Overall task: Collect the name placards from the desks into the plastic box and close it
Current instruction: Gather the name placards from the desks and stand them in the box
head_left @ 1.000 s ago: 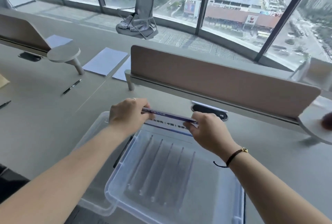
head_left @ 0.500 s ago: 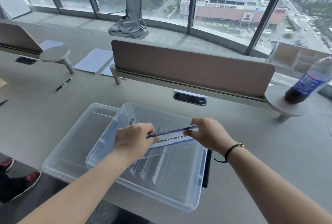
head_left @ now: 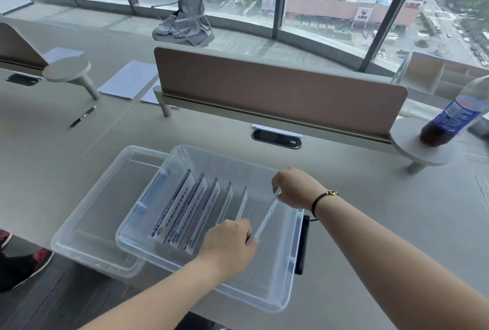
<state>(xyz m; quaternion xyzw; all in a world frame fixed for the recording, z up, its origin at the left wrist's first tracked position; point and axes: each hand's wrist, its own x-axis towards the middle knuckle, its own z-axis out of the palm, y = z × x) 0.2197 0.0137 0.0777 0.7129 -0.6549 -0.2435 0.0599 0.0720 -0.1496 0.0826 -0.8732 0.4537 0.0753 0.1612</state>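
step: loading a placard into the clear plastic box (head_left: 280,287) on the grey bench (head_left: 397,223)
left hand (head_left: 229,243): pinches near end of the thin clear name placard (head_left: 267,217)
right hand (head_left: 295,188): pinches far end
placard: above box, right of five stacked placards (head_left: 190,213)
next: lower it beside the row, then fit the clear lid (head_left: 87,213) lying under the box

one head-worn view looks forward and down, close over the desk (head_left: 370,237).
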